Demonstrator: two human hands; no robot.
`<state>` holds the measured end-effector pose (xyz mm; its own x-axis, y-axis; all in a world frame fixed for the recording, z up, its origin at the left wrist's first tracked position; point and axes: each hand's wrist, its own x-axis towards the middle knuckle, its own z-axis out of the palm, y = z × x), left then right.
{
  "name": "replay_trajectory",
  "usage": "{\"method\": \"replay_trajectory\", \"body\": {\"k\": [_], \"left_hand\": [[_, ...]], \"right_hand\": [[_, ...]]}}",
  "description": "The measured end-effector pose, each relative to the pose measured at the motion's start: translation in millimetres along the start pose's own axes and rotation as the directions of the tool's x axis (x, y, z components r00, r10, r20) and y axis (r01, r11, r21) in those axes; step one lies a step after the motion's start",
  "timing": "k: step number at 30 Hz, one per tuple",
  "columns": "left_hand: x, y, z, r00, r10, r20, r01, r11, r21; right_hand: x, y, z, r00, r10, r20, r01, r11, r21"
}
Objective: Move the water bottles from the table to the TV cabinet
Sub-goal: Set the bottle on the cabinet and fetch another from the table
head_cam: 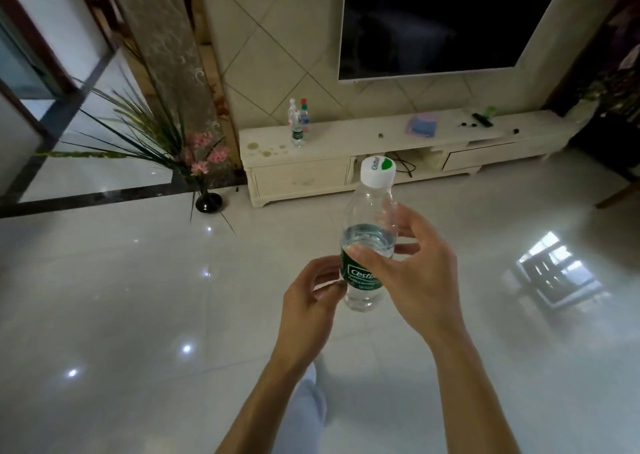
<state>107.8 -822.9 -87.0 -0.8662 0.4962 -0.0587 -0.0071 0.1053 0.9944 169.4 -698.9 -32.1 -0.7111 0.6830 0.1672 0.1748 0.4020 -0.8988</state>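
Observation:
A clear water bottle (367, 232) with a white cap and a green label, partly filled, is held upright in mid-air above the floor. My right hand (412, 273) grips it around the label, thumb in front. My left hand (310, 296) touches its lower left side with curled fingers. Ahead stands the cream TV cabinet (332, 149). Two water bottles (298, 123) stand close together on its left part, one with a white cap, one with a red cap.
A vase of long green leaves and pink flowers (204, 190) stands on the floor left of the cabinet. A large dark TV (446, 21) hangs above it. A pink-blue cloth (422, 126) and small dark items (481, 119) lie on the cabinet top. Glossy tiled floor lies between.

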Motion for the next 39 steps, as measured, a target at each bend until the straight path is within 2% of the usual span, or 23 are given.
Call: {"method": "replay_trajectory", "body": {"k": [4,12,20,28,39], "left_hand": [[79,-7,13,1.000,-0.019,-0.008,0.019,1.000,0.013],[252,16,33,0.996,-0.040,0.077,0.042,0.999,-0.027],[352,16,47,0.994,-0.087,0.064,0.087,0.996,0.013],[462,14,84,0.992,-0.104,-0.065,0.106,0.994,0.034],[639,44,185,0.946,-0.100,-0.310,0.099,0.995,-0.018]], "right_hand": [[70,13,14,1.000,0.000,0.001,0.000,0.999,-0.036],[233,19,28,0.999,0.018,-0.030,-0.020,0.996,-0.085],[339,42,47,0.998,0.059,0.025,-0.057,0.996,-0.075],[468,80,58,0.989,0.000,0.149,0.005,0.999,-0.035],[689,118,40,0.936,-0.120,0.330,0.130,0.991,-0.009]]}}
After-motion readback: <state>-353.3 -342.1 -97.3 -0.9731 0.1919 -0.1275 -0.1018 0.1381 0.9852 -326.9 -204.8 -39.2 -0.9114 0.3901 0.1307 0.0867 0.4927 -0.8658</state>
